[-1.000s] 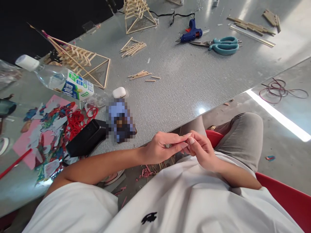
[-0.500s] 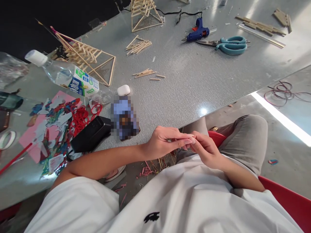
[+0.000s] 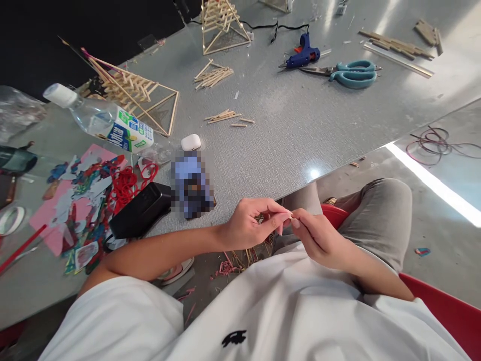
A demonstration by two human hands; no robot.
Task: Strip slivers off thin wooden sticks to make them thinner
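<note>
Above my lap, just off the table's edge, my left hand (image 3: pixel 250 223) and my right hand (image 3: pixel 317 235) meet at the fingertips. Both are closed in a pinch, thumb against forefinger. A tiny pale bit shows where the tips touch, too small to name. Beyond them on the table lie a few short wooden sticks (image 3: pixel 222 116) and a larger pile of sticks (image 3: pixel 214 76). Closest to my left hand is a phone (image 3: pixel 193 185) with a blurred screen, with a white earbud case (image 3: pixel 191 143) just behind it.
Two stick-built pyramid frames (image 3: pixel 164 111) stand at the back left, one behind a lying plastic bottle (image 3: pixel 112 125). Far right are a blue glue gun (image 3: pixel 303 54), teal-handled scissors (image 3: pixel 355 75) and flat wooden strips (image 3: pixel 398 44). Paper scraps, red string (image 3: pixel 126 183) and a black box (image 3: pixel 141 210) crowd the left.
My fingertips have shifted slightly and my right fingers have closed in more. Between the hands a tiny pale bit now shows. The objects on the table stay put; the view has tilted a little.
</note>
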